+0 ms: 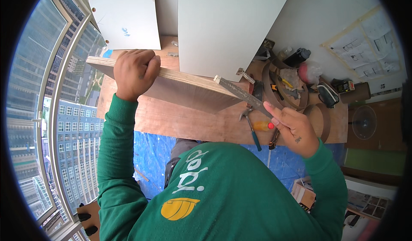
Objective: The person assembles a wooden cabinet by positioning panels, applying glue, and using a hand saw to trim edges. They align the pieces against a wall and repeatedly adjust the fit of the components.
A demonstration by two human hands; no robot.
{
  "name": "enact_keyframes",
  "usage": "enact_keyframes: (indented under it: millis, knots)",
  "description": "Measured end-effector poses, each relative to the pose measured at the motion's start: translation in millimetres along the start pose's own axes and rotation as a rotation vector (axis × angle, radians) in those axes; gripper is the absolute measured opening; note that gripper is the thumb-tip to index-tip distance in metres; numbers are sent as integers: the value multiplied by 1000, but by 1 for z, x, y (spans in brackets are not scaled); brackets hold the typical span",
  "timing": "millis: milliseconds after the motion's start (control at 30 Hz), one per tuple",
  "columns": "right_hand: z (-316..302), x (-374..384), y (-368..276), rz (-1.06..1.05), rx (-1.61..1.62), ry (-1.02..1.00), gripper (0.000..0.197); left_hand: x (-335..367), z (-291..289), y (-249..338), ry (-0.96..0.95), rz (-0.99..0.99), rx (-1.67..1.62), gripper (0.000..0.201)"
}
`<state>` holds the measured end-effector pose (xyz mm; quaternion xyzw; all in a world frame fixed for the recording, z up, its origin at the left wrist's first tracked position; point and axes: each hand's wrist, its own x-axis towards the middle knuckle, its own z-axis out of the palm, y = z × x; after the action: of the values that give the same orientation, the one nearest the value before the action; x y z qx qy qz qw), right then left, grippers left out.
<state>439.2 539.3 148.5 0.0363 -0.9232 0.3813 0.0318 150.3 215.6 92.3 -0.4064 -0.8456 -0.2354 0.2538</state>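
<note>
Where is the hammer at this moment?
In the head view, the hammer lies right of centre on the wooden tabletop, just left of the orange-yellow handle.

We could pass a hand along the bare near strip of the plywood worktop [180, 124], in front of the laminated board [180, 89]. Behind that board, the tall white panel [231, 26] bars our way; rightward, the claw hammer [254, 133] and coiled brown strips [327, 120] crowd our path.

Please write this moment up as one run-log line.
left hand: gripping board by its edge | right hand: holding flat tool across board edge, contact unclear | hammer: lying on bench
</note>
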Motion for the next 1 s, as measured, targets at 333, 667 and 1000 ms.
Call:
enact_keyframes:
  millis: [333,667,1000]
  knots:
    - [6,29,11,-29,-77,-5,54,1,0,-1,-7,-9,-23,28]
    - [20,56,9,-120,-24,-29,55,-3,-1,2,4,-13,-21,30]
    - [6,4,7,-36,45,16,53,-5,0,2,15,-18,-30,31]
